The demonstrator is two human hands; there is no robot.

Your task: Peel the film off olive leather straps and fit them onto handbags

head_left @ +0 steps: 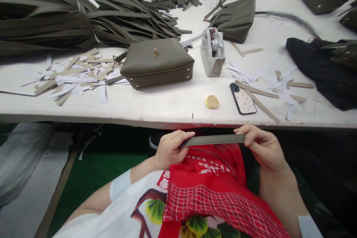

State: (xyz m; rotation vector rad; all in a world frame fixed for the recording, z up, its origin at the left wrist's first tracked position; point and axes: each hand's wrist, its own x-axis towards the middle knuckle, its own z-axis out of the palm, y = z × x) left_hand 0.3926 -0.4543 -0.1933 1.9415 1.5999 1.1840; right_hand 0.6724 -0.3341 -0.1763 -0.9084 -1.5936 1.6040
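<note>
Your left hand [173, 148] is pinching one end of a long, narrow, olive-green leather-like strap [214, 140] between thumb and fingers. The strap is stretching almost level above your red apron [206, 193], just in front of the white table [167, 108]. It is looking light, flexible and a little springy, probably bending if squeezed inward; the flat faces near its ends are offering the best hold, keeping it from twisting. Your right hand [264, 147] is gripping the other end, its fingers closing on the strap.
</note>
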